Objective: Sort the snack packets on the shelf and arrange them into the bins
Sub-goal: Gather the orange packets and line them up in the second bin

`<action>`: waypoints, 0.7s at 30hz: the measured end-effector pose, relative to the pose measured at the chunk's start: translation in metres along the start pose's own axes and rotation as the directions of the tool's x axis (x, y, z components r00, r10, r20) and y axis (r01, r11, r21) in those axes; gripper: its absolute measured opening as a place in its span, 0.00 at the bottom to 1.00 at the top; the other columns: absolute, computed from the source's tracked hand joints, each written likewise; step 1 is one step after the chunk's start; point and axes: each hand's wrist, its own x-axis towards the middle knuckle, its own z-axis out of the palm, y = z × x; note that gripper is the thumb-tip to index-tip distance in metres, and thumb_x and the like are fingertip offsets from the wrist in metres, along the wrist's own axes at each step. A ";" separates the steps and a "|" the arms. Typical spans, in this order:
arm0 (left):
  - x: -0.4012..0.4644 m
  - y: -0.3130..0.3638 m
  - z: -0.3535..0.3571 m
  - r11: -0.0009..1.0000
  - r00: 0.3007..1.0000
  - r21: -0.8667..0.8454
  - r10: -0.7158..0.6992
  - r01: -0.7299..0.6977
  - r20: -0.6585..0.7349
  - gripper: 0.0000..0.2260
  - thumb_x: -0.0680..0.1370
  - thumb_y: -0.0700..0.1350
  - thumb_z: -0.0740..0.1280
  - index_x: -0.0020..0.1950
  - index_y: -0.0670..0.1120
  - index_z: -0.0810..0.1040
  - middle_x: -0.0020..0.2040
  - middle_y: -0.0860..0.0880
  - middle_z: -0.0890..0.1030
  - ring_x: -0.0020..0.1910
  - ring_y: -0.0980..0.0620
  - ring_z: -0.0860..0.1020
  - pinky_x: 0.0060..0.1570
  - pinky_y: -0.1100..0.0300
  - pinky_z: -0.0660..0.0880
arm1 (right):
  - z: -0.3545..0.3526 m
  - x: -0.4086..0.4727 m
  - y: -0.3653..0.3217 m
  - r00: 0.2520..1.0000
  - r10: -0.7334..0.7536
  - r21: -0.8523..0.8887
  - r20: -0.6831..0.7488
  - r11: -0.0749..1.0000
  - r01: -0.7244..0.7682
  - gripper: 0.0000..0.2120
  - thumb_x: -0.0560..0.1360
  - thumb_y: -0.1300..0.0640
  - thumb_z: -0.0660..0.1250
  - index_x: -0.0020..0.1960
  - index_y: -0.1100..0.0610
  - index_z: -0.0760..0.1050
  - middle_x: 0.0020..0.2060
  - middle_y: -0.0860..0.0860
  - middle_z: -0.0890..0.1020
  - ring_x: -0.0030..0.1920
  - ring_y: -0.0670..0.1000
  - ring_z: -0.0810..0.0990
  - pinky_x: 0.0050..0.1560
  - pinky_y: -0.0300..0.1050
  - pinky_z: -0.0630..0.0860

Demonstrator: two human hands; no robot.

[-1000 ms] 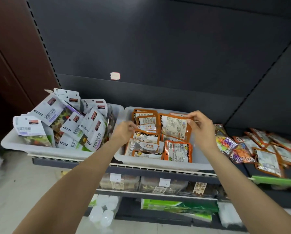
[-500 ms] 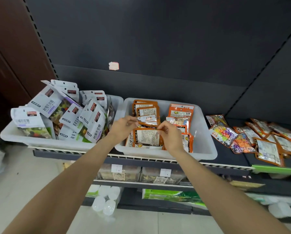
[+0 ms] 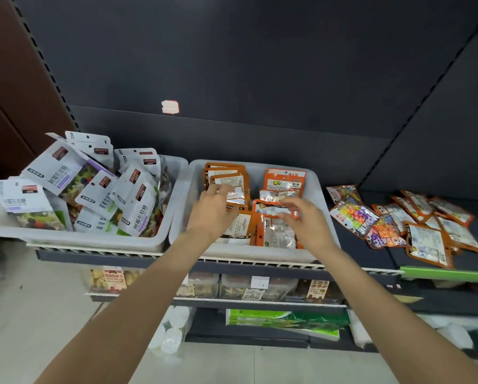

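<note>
A white bin (image 3: 248, 256) in the middle of the shelf holds orange snack packets (image 3: 283, 181) in rows. My left hand (image 3: 212, 210) is over the bin's left side, its fingers spread and resting on the back-left stack of orange packets (image 3: 226, 173). Over the bin's right side my right hand (image 3: 308, 221) hovers with its fingers apart, just above an orange packet (image 3: 271, 207). Neither hand grips a packet. A second white bin (image 3: 93, 241) to the left is heaped with white and purple packets (image 3: 132, 200). Loose orange packets (image 3: 426, 239) and colourful packets (image 3: 354, 214) lie on the shelf at the right.
The dark shelf back panel (image 3: 260, 79) rises behind the bins. Lower shelves hold clear boxes with price tags (image 3: 260, 282) and green packages (image 3: 282, 320). A green strip (image 3: 448, 274) edges the right shelf. White cups (image 3: 171, 336) sit on the pale floor.
My hands held one packet together at the front of the middle bin; they have let go and moved apart, the left towards the back-left stack, the right to the right side.
</note>
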 end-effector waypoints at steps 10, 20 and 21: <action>0.017 0.158 0.077 0.938 0.945 -0.141 0.324 -0.315 0.041 0.15 0.80 0.43 0.62 0.67 0.47 0.70 0.64 0.46 0.73 0.62 0.48 0.73 0.59 0.54 0.72 | -0.096 -0.001 0.121 0.982 0.064 -0.210 -0.177 0.972 -0.101 0.14 0.77 0.62 0.64 0.63 0.58 0.75 0.59 0.55 0.77 0.60 0.56 0.75 0.56 0.43 0.69; 0.072 0.252 0.230 0.991 0.936 -0.134 0.040 0.008 0.351 0.24 0.78 0.45 0.65 0.73 0.47 0.64 0.68 0.42 0.68 0.67 0.43 0.68 0.65 0.49 0.68 | -0.180 0.039 0.288 0.959 0.282 -0.265 -0.007 0.925 -0.274 0.26 0.76 0.56 0.67 0.72 0.57 0.65 0.66 0.58 0.71 0.66 0.58 0.69 0.62 0.49 0.70; 0.076 0.249 0.241 0.993 0.933 -0.103 -0.015 0.055 0.360 0.27 0.77 0.46 0.66 0.74 0.47 0.63 0.69 0.42 0.68 0.67 0.43 0.67 0.66 0.49 0.67 | -0.183 0.044 0.296 0.956 0.289 -0.259 0.045 0.928 -0.268 0.29 0.76 0.54 0.67 0.73 0.56 0.62 0.69 0.57 0.68 0.69 0.57 0.66 0.65 0.49 0.67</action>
